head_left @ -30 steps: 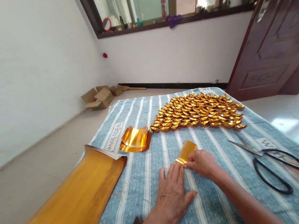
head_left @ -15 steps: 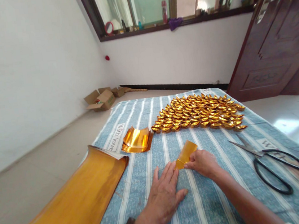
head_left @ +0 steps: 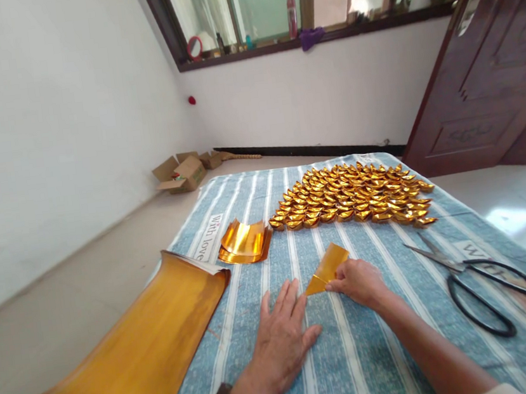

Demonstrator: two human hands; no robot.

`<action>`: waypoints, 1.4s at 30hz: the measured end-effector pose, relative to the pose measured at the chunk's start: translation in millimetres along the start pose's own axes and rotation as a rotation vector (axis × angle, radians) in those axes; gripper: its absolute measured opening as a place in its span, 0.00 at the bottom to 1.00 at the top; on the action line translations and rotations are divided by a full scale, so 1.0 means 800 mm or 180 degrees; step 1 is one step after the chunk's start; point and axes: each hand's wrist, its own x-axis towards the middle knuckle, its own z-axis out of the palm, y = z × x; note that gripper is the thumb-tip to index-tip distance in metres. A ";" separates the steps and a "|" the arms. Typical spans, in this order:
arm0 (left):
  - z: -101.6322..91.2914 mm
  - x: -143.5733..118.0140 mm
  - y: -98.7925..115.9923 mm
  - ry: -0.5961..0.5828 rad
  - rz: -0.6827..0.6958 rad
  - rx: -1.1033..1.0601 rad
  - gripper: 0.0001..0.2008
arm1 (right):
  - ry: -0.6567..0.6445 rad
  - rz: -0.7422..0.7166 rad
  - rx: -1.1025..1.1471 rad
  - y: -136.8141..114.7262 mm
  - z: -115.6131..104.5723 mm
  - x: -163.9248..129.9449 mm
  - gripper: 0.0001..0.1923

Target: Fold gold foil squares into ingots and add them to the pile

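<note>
far left: large curled gold foil sheet [head_left: 124, 361], lying across the striped blue cloth [head_left: 360, 364] and overhanging its near-left edge. beyond it, near the printed lettering: small stack of cut gold foil pieces [head_left: 244, 243], edges curled upward. centre foreground: left hand [head_left: 280, 338], spread wide and flat, palm down on the cloth, fingers extended, fingertips just beside the near corner of a folded gold foil piece [head_left: 325, 268]; contact with the foil not clear. folded gold foil piece: narrow, tapering toward the near end, tilted up off the cloth between the two hands. right of it: right hand [head_left: 358, 282], fingers drawn narrow, thumb and fingertips pinching the near lower edge of the folded gold foil piece. behind the hands: dense rows of finished gold paper ingots [head_left: 352, 195], set on the far part of the cloth. far right: black-handled scissors [head_left: 475, 283], lying flat, blades nearly closed, well apart from the right hand.
</note>
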 end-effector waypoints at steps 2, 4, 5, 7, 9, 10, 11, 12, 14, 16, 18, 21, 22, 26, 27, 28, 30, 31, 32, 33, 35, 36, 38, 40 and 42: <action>-0.002 0.001 0.002 0.0045 -0.0015 -0.0016 0.24 | -0.0008 0.0027 -0.0013 0.000 -0.001 0.000 0.14; -0.006 0.003 0.005 0.0067 -0.0025 -0.0030 0.23 | -0.0022 0.0039 -0.0035 0.000 -0.002 -0.001 0.15; -0.008 0.005 0.006 0.0081 -0.0026 -0.0030 0.23 | -0.0031 0.0045 -0.0044 0.000 -0.002 -0.001 0.15; -0.011 0.007 0.009 0.0131 -0.0024 -0.0028 0.22 | -0.0043 0.0033 -0.0047 0.000 -0.003 -0.001 0.15; -0.012 0.009 0.012 0.0190 -0.0024 -0.0035 0.20 | -0.0023 0.0006 -0.0042 0.000 -0.003 -0.002 0.14; -0.013 0.010 0.013 0.0213 -0.0036 -0.0037 0.20 | -0.0006 -0.0004 -0.0043 0.000 -0.003 -0.002 0.14; -0.013 0.009 0.014 0.0232 -0.0067 -0.0034 0.19 | 0.0011 -0.0008 -0.0043 0.000 -0.003 -0.002 0.14; -0.013 0.008 0.015 0.0253 -0.0114 -0.0026 0.17 | 0.0026 -0.0009 -0.0046 0.001 -0.002 -0.002 0.15; -0.014 0.005 0.018 0.0328 -0.0227 -0.0020 0.15 | 0.0043 -0.0017 -0.0061 0.001 -0.002 -0.001 0.15; -0.015 0.000 0.024 0.0429 -0.0268 -0.0063 0.14 | 0.0048 -0.0027 -0.0074 0.001 -0.001 -0.001 0.16; -0.018 -0.002 0.035 0.0446 -0.0145 -0.0168 0.15 | 0.0048 -0.0026 -0.0077 0.001 -0.001 0.000 0.16; -0.020 0.002 0.054 0.0137 0.0164 -0.0361 0.23 | 0.0064 -0.0022 -0.0066 0.000 -0.001 -0.001 0.17; -0.019 0.005 0.059 0.0013 0.0169 -0.0391 0.26 | 0.0069 -0.0024 -0.0064 0.000 -0.001 -0.001 0.17; -0.010 0.012 0.068 -0.0326 -0.0027 -0.0460 0.37 | 0.0065 -0.0048 -0.0062 0.000 -0.002 -0.003 0.17; -0.007 0.012 0.067 -0.0358 -0.0057 -0.0460 0.38 | 0.0066 -0.0049 -0.0061 0.000 -0.002 -0.003 0.17; -0.004 0.011 0.066 -0.0375 -0.0075 -0.0452 0.38 | 0.0069 -0.0051 -0.0060 0.001 -0.002 -0.003 0.17; -0.001 0.009 0.064 -0.0386 -0.0087 -0.0413 0.37 | 0.0078 -0.0049 -0.0051 0.001 -0.001 -0.003 0.17; 0.000 0.009 0.063 -0.0395 -0.0093 -0.0393 0.36 | 0.0081 -0.0049 -0.0041 0.001 -0.001 -0.003 0.17; 0.000 0.008 0.062 -0.0410 -0.0102 -0.0379 0.36 | 0.0083 -0.0050 -0.0029 0.001 -0.002 -0.003 0.17; -0.001 0.009 0.061 -0.0426 -0.0112 -0.0372 0.36 | 0.0086 -0.0048 -0.0015 0.001 -0.002 -0.003 0.17; -0.002 0.010 0.060 -0.0447 -0.0130 -0.0375 0.35 | 0.0092 -0.0045 0.0014 0.000 -0.002 -0.003 0.17; -0.003 0.012 0.060 -0.0438 -0.0134 -0.0383 0.35 | 0.0096 -0.0049 0.0027 0.000 -0.002 -0.003 0.17; -0.005 0.014 0.059 -0.0389 -0.0134 -0.0394 0.35 | 0.0111 -0.0075 0.0063 0.001 -0.003 -0.003 0.16; -0.008 0.017 0.058 -0.0402 -0.0131 -0.0397 0.34 | 0.0133 -0.0122 0.0118 0.002 -0.003 -0.002 0.15; -0.012 0.018 0.059 -0.0518 -0.0153 -0.0389 0.35 | 0.0155 -0.0166 0.0195 0.005 -0.003 -0.002 0.13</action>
